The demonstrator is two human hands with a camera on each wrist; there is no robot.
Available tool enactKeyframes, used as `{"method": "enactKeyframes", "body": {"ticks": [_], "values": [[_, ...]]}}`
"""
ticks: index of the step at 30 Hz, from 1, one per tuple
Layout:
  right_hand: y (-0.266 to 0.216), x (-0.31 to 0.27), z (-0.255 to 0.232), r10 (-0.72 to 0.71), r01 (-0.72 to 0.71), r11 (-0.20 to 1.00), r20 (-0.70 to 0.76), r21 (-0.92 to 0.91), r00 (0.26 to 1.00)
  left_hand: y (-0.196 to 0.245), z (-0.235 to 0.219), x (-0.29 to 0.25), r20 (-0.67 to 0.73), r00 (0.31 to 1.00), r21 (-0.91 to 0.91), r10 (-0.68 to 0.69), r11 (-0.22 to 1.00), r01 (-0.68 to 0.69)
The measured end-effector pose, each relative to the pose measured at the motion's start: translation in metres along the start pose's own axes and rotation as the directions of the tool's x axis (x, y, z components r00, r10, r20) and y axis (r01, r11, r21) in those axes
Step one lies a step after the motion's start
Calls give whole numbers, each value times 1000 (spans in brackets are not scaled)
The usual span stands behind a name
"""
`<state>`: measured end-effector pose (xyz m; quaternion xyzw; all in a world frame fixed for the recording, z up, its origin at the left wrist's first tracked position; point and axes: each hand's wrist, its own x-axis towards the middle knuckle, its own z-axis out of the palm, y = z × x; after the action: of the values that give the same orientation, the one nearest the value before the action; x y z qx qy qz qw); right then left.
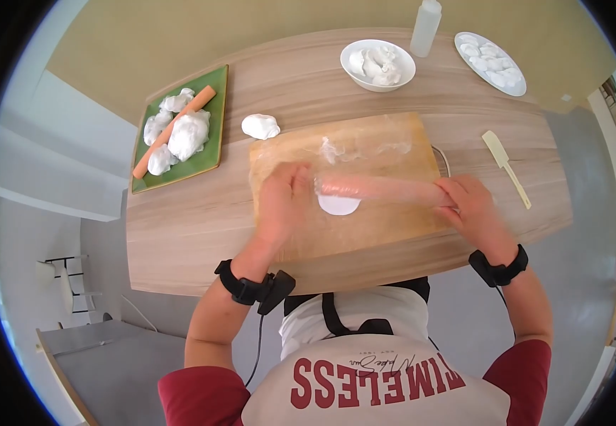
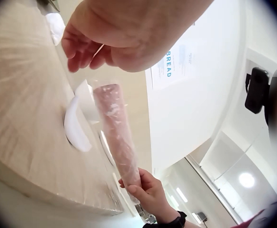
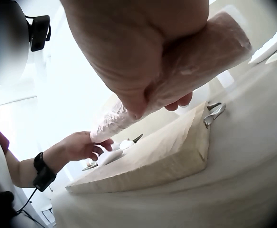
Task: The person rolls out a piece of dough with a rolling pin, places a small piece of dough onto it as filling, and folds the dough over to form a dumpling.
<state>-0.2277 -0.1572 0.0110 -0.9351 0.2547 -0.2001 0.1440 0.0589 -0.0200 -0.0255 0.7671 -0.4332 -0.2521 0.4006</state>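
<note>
My right hand [image 1: 475,213] grips one end of a pinkish rolling pin [image 1: 386,190] wrapped in clear film. The pin is held raised and slanting across the wooden board [image 1: 393,234]. My left hand [image 1: 284,199] is beside the pin's far end, and the left wrist view shows a gap between its loosely bent fingers [image 2: 84,54] and the pin. Beneath that end lies a flat, round white dough piece [image 1: 338,206], partly hidden by the pin in the head view. In the left wrist view the dough piece [image 2: 76,128] has a curved edge.
A dough lump [image 1: 260,127] sits behind the board. To the left, a green tray [image 1: 212,121] holds wrapped lumps and an orange stick [image 1: 173,133]. Farther back stand a white bowl [image 1: 377,85], a bottle [image 1: 426,28] and a plate [image 1: 514,89]. A spatula [image 1: 507,167] lies right.
</note>
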Motion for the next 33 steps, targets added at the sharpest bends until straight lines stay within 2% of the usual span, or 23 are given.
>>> {"method": "enactKeyframes", "body": {"ticks": [2,3,5,6,8,12,14,20,23,33], "values": [[-1,4,7,-76,77,997,54,-13,996,16,-6,2,-164,966,-7,201,979,-205],[-1,5,11,-76,77,997,54,-10,996,24,-4,0,-163,966,-5,201,979,-204],[0,7,19,-138,143,988,81,-60,987,40,13,-4,-33,865,323,500,825,-464],[-1,6,21,-140,145,988,82,-58,987,40,22,-5,-35,866,324,498,826,-462],[-3,4,23,-129,144,985,146,-98,981,36,37,-5,146,858,592,493,651,-475],[-9,0,25,-151,162,983,122,-84,981,27,42,-6,188,856,612,481,624,-485],[-15,3,25,-100,130,959,126,-252,987,26,40,-6,202,837,617,508,598,-512],[24,45,46,-13,58,908,108,-415,994,26,47,65,131,851,591,509,649,-479],[28,62,43,45,24,907,152,-421,987,25,48,84,95,869,560,486,695,-451],[-19,-6,26,-83,170,943,292,-286,953,28,32,-27,215,889,469,404,756,-457]]}}
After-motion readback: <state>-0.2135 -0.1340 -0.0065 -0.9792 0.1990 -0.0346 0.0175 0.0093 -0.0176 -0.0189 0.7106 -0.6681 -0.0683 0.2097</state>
